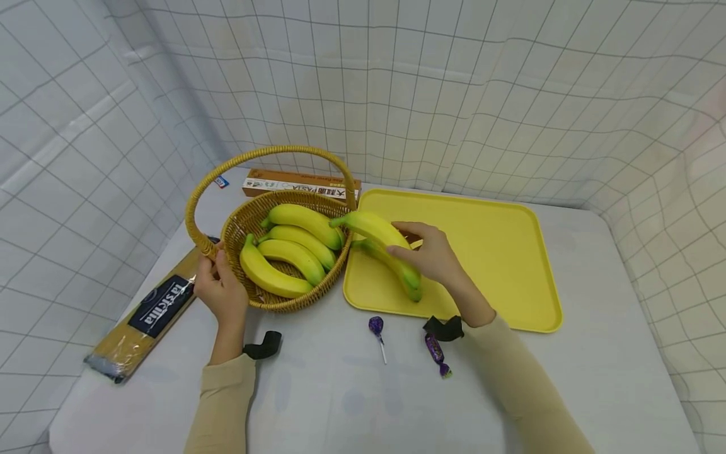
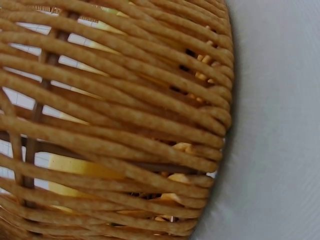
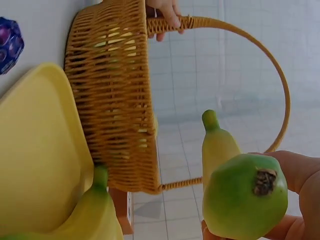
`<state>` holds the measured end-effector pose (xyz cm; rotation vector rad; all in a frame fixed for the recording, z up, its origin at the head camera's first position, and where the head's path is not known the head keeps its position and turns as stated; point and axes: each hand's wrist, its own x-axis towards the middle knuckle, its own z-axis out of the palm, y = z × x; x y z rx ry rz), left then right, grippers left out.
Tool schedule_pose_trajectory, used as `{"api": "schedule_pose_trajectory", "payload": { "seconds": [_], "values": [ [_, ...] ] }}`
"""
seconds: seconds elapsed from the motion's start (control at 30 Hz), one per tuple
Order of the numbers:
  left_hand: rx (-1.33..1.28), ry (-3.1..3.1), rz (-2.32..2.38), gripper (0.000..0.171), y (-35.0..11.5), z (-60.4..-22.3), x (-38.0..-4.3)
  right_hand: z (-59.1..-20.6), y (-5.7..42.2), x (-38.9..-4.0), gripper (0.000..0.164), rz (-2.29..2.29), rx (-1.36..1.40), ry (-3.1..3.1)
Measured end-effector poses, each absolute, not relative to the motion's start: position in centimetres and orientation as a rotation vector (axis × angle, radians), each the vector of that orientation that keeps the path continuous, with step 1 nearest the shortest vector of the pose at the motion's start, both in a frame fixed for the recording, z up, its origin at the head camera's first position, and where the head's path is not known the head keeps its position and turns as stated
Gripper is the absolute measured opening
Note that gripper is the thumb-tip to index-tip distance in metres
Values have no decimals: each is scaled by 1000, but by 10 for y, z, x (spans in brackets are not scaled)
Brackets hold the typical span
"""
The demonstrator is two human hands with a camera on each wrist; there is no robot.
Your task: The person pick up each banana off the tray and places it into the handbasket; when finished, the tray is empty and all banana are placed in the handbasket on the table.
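Note:
My left hand grips the base of the handle on a wicker basket, at the basket's left side. Several bananas lie inside the basket. My right hand holds a banana above the left part of a yellow tray, its stem end pointing at the basket's right rim. Under it, another banana lies on the tray. In the right wrist view the held banana shows its green tip close up, between thumb and fingers. Basket weave fills most of the left wrist view.
A bag of pasta lies left of the basket, and a pasta box stands behind it. A purple lollipop and a purple wrapped candy lie in front of the tray. Gridded white cloth walls the table.

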<state>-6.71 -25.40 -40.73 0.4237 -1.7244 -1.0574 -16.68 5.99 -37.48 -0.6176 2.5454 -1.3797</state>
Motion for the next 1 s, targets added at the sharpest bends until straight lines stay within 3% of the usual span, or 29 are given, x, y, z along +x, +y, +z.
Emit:
{"api": "schedule_pose_trajectory", "payload": {
  "seconds": [0.47, 1.0],
  "values": [
    [441, -1739, -1059, 22, -254, -406, -66, -359, -34, -164, 53, -1342, -878, 2532],
    [493, -1744, -1058, 24, -254, -407, -67, -392, -111, -175, 49, -966, -854, 2793]
  ]
}}
